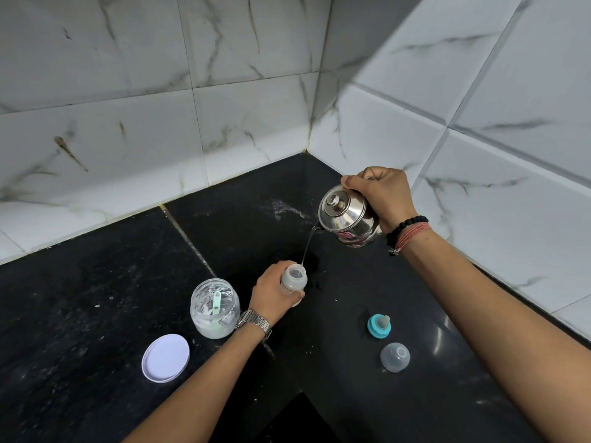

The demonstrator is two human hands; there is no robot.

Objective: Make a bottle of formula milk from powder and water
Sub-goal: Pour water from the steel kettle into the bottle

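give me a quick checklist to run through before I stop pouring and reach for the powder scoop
1. Left hand steadying the baby bottle: ok.
2. Water stream from the steel kettle in the right hand landing in the bottle's mouth: ok.
3. Water level at the right mark: cannot tell.
4. Powder jar open, scoop inside: ok.
5. Teat ring and clear cap ready on the counter: ok.
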